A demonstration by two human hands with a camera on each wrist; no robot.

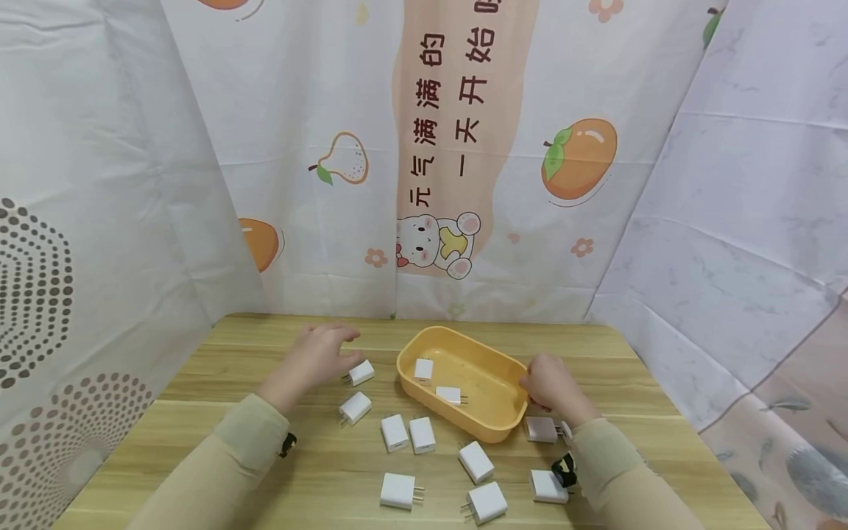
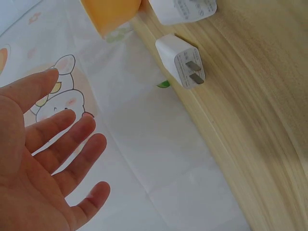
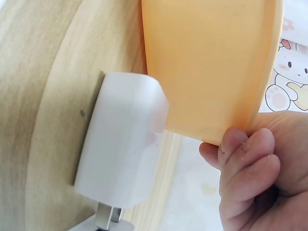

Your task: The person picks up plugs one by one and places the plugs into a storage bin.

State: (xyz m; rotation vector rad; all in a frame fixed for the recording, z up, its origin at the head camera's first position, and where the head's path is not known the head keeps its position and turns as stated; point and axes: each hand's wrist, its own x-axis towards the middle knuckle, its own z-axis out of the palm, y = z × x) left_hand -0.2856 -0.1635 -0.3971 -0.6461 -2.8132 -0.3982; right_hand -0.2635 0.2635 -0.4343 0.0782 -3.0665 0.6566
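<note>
My left hand point(image 1: 321, 355) hovers at the left with its fingers spread, palm bare in the left wrist view. Just by its fingertips a white charger plug point(image 1: 361, 372) lies on the table, its two flat prongs point(image 2: 193, 71) showing in the left wrist view. My right hand point(image 1: 553, 383) grips the right end of a yellow-orange plastic basket point(image 1: 483, 429), fingers curled at its rim in the right wrist view. Two white charger plugs, one upright point(image 1: 424, 370) and one on its side point(image 1: 449, 395), are inside the basket. Beneath the right wrist lies another charger plug point(image 3: 122, 139).
Several more white charger plugs lie scattered on the wooden table point(image 1: 318, 471) in front of the basket, among them one point(image 1: 397, 490) near the front and one point(image 1: 548, 486) by the right sleeve. A printed curtain point(image 1: 318, 221) hangs behind the table's far edge.
</note>
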